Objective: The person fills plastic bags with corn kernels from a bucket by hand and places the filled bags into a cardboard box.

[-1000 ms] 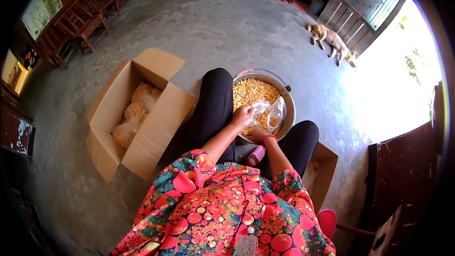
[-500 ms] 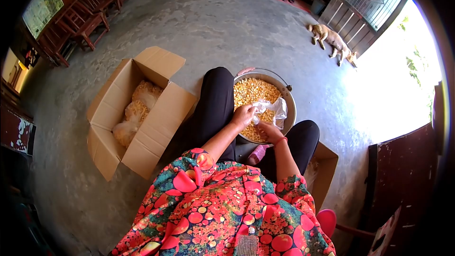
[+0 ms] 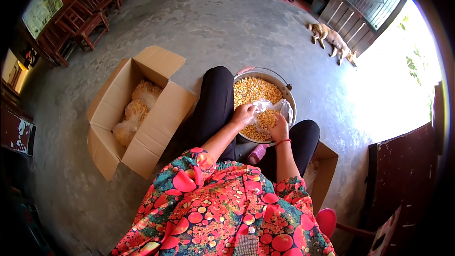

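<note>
A metal bucket (image 3: 293, 103) full of yellow corn kernels (image 3: 252, 90) stands between my knees. My left hand (image 3: 243, 115) is closed on the edge of a thin clear plastic bag (image 3: 286, 109), which is held over the kernels. At the bag's right side is my right hand (image 3: 280, 128), a red band around its wrist. Its fingers curl against a clump of kernels at the bag's mouth; the fingertips are partly hidden.
Left of my leg, an open cardboard box (image 3: 159, 122) contains several filled bags of corn (image 3: 137, 110). Another cardboard box (image 3: 326, 170) sits by my right thigh. A dog (image 3: 332, 39) lies near the doorway, and wooden chairs (image 3: 84, 26) line the left wall.
My right hand has let go of the bag's edge and shifted slightly up and right, turning at the wrist. A clump of kernels now shows beside its fingers. My left hand stays put.
</note>
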Tool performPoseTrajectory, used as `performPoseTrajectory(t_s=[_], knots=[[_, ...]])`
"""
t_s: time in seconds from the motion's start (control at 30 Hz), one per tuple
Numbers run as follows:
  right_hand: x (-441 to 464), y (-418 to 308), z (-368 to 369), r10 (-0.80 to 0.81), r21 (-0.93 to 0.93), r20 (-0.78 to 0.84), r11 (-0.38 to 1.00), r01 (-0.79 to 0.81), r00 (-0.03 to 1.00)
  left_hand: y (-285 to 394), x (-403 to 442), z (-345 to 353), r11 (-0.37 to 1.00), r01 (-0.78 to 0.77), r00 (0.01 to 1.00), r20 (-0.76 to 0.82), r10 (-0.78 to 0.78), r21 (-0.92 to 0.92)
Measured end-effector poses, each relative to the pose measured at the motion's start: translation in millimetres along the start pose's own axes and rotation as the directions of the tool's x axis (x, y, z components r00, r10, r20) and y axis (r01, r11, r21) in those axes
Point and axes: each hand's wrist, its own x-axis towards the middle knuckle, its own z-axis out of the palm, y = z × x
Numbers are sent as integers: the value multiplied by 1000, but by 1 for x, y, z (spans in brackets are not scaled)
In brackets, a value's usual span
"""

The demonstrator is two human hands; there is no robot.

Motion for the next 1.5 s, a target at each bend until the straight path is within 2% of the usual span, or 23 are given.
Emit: performPoseTrajectory(t_s=[0.03,0.1,0.13,0.23,0.27,0.33,0.37,0.4,0.43,0.5,0.53,0.6,0.7,0.83,0.9,0.93,1.0,1.13,1.33,1.4,1.43,1.47,1.5], knots=[[-3,-17,0,202,376,28,905,-198,979,-1,0,1,1000,2,1000,1,-2,-1],[0,-28,6,570,734,62,530,-425,819,1,0,0,999,-31,999,-20,32,13],[1,-23,5,570,734,62,530,-424,819,3,0,-1,999,-32,999,-20,32,12],[1,-19,-1,357,665,390,529,-528,849,3,-1,-3,999,14,998,53,-16,41],[1,-20,2,357,665,390,529,-527,849,2,0,-3,999,-13,999,38,11,52],[-2,-30,13,262,459,706,537,-708,658,2,-1,-2,997,-40,999,23,39,64],[-11,-41,15,182,256,702,838,-482,689,3,-1,-2,998,-26,999,29,24,55],[-10,-40,19,182,256,702,838,-482,689,4,-1,-2,999,-11,999,34,10,47],[-7,-39,24,253,4,725,928,-372,640,4,-1,-3,999,-11,999,34,10,49],[-4,-42,34,441,-428,698,889,-165,565,4,-2,-2,992,-72,997,-2,73,106],[-2,-28,38,440,-427,697,889,-166,566,5,-2,-2,992,-74,997,1,74,107],[0,-4,51,285,-583,687,766,272,668,7,-2,-3,993,-56,998,4,56,105],[-6,-7,54,366,-654,596,738,167,715,5,-2,-2,994,-49,999,4,49,99],[0,11,61,443,-749,581,619,235,683,2,-1,-1,993,-70,998,4,70,91],[2,18,58,176,-379,831,874,305,528,7,-3,-3,996,-27,999,26,25,82],[2,13,57,176,-379,831,873,306,527,7,-3,-3,996,-27,999,25,25,80],[0,-3,54,408,-562,751,808,178,519,7,-4,-2,992,-45,999,35,41,121],[-4,-19,50,404,-559,725,818,134,558,-4,0,1,995,-56,998,44,53,80],[-8,-36,41,256,-492,663,857,152,704,-8,1,3,998,-61,998,30,60,34],[-9,-66,31,462,-378,532,879,-289,709,-5,0,1,996,-56,998,29,54,65],[-7,-45,28,469,-106,529,863,-493,707,-7,0,0,996,-55,998,29,53,66],[-4,-39,21,470,-106,529,863,-495,707,-8,2,-1,997,-25,998,65,20,75],[-3,-40,14,416,217,609,731,-647,675,-8,2,-1,996,5,995,101,-13,86]])
